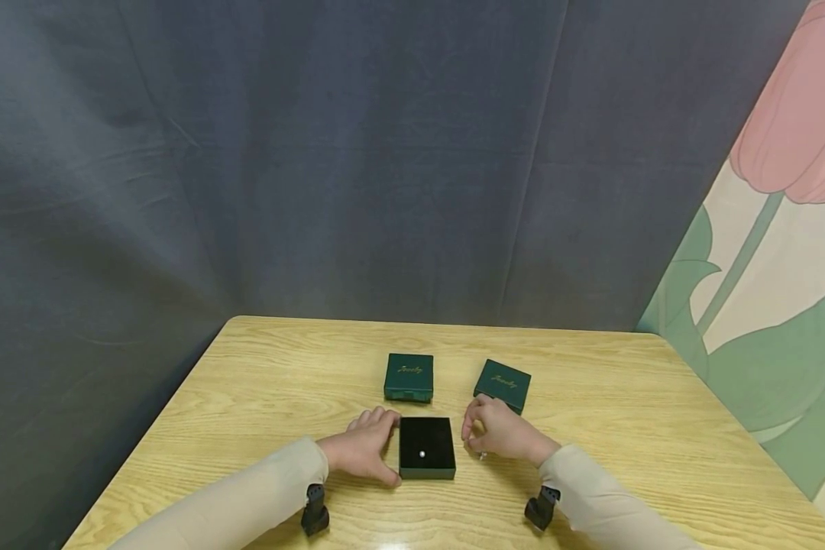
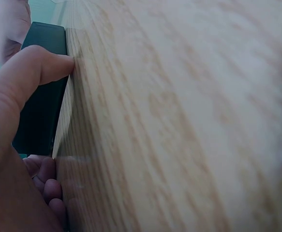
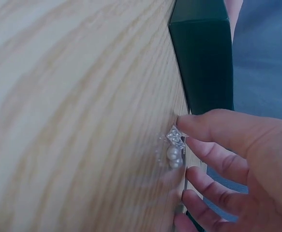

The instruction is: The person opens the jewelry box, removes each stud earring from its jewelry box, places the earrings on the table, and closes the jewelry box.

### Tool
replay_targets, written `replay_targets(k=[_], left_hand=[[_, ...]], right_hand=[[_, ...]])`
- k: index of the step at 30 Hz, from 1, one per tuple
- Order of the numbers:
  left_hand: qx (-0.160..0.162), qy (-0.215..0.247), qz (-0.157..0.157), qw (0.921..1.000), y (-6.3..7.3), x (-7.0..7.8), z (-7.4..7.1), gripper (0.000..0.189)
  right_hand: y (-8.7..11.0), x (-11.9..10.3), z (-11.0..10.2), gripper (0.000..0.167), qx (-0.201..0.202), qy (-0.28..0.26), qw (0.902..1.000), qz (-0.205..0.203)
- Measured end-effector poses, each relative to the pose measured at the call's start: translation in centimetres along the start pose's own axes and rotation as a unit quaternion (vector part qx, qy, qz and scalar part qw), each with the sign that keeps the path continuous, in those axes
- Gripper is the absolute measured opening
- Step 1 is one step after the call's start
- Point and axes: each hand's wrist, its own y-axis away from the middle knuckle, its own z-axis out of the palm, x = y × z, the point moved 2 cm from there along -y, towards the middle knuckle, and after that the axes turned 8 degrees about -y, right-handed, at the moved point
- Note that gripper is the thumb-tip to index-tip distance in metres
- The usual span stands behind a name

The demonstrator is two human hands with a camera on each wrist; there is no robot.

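Observation:
A black-lined dark green jewelry box base (image 1: 427,447) lies on the wooden table, with a small white pearl (image 1: 422,454) on its lining. My left hand (image 1: 363,447) holds the base's left side, thumb at the near corner and fingers at the far one. To the right of the base, my right hand (image 1: 503,431) is low over the table, its fingers loosely bent. By its thumb tip is a sparkling earring (image 3: 174,147) with a diamond-shaped top and pearls below; I see no clear pinch on it.
Behind the base stands a green box (image 1: 409,376) with gold lettering. A similar green lid or box (image 1: 503,384) lies angled at the right, partly behind my right hand. A dark curtain (image 1: 385,168) hangs beyond the wooden table (image 1: 282,367).

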Motion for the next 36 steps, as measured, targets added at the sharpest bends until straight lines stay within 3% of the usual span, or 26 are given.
replay_targets(k=[6, 10, 14, 23, 31, 36], left_hand=[[0.001, 0.000, 0.000, 1.0000, 0.1, 0.1, 0.0, 0.087], [0.005, -0.007, 0.001, 1.0000, 0.1, 0.1, 0.0, 0.086], [0.008, -0.011, 0.002, 0.9999, 0.1, 0.1, 0.1, 0.087], [0.007, -0.010, 0.000, 0.9999, 0.1, 0.1, 0.0, 0.087], [0.011, -0.009, -0.001, 0.9999, 0.0, 0.1, 0.1, 0.088], [0.009, -0.007, -0.003, 0.9999, 0.0, 0.1, 0.1, 0.088]], right_hand=[[0.0, 0.0, -0.1, 0.016, -0.006, -0.007, 1.0000, 0.002], [-0.1, -0.1, -0.7, 0.010, -0.001, -0.042, 0.9991, -0.003], [-0.4, -0.6, -1.7, 0.003, 0.032, -0.081, 0.9961, -0.012], [-0.7, -3.7, -3.2, 0.014, 0.117, -0.171, 0.9779, -0.028], [-1.0, -5.2, -2.2, 0.012, 0.176, -0.202, 0.9623, -0.043], [-1.0, -5.3, -0.7, 0.019, 0.151, -0.190, 0.9684, -0.056]])
